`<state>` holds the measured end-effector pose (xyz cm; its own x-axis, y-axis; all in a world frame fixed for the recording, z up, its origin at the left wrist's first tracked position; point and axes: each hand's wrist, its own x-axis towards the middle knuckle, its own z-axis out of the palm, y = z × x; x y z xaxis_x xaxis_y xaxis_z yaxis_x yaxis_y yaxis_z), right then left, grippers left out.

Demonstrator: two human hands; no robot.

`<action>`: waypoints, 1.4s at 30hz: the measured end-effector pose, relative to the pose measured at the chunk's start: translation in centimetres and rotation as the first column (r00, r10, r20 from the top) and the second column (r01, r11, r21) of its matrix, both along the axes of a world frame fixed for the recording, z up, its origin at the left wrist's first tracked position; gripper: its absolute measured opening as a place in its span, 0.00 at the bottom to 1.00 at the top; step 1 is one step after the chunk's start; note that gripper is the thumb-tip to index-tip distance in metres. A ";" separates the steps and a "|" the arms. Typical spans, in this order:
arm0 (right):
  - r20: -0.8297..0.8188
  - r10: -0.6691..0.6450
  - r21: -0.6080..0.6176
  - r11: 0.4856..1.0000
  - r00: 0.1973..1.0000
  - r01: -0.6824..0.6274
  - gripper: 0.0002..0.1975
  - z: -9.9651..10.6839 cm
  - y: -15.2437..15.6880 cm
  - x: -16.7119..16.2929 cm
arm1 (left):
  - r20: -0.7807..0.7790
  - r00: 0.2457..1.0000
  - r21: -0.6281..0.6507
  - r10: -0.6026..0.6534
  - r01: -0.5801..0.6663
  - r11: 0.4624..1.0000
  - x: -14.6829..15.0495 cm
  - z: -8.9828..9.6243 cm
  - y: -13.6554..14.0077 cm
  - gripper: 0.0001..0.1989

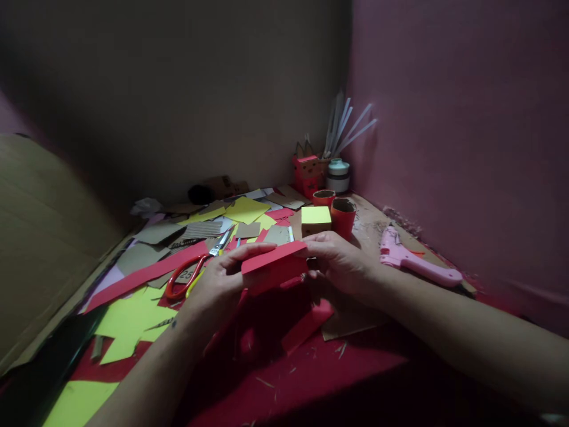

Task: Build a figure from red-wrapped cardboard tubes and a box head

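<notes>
Between my two hands, above the table's front, is a folded piece of red paper with a crease along its upper edge. My left hand grips its left end, thumb and fingers closed on it. At the other end, my right hand pinches the red paper near its upper corner; some of these fingertips are hidden behind it. Just beyond the paper stands a small cardboard box with a yellow top. Beside my left hand lie red-handled scissors. A red strip lies below the right hand.
Yellow, red and grey paper scraps cover the left and back. Two red tubes, a red cardboard figure and a lidded jar stand behind. A pink glue gun lies at right, near the wall.
</notes>
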<state>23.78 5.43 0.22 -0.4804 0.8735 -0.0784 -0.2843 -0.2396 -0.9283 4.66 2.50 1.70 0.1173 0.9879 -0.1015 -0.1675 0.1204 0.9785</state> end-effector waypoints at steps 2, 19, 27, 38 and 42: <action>0.007 0.001 0.005 1.000 1.000 -0.001 0.11 0.1 -0.1 0.0 | 0.019 1.000 -0.001 0.009 -0.009 1.000 0.0 0.1 0.1 0.21; 0.040 0.020 -0.071 0.997 0.999 -0.017 0.05 0.1 0.2 0.1 | -0.533 0.839 0.445 0.109 0.168 0.880 -0.9 -0.4 -0.1 0.15; 0.041 -0.040 -0.064 0.997 0.998 0.043 0.06 0.2 0.2 -0.2 | -0.689 0.711 0.524 0.138 0.357 0.774 -1.2 -1.1 0.3 0.17; 0.052 0.020 -0.062 0.998 0.998 -0.017 0.01 -0.6 0.4 -0.2 | -0.348 0.937 0.105 -0.029 0.070 0.992 -0.6 -0.4 -0.2 0.18; 0.026 0.025 -0.039 0.999 0.999 -0.024 0.06 -0.8 0.4 -0.4 | -0.172 0.985 0.054 -0.013 0.022 0.998 -0.7 -1.1 0.1 0.20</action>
<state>23.43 5.81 -0.63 -0.4993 0.8574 -0.1248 -0.2531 -0.2821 -0.9254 3.96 2.55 0.62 0.1204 0.9905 -0.0669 0.0052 0.0668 0.9978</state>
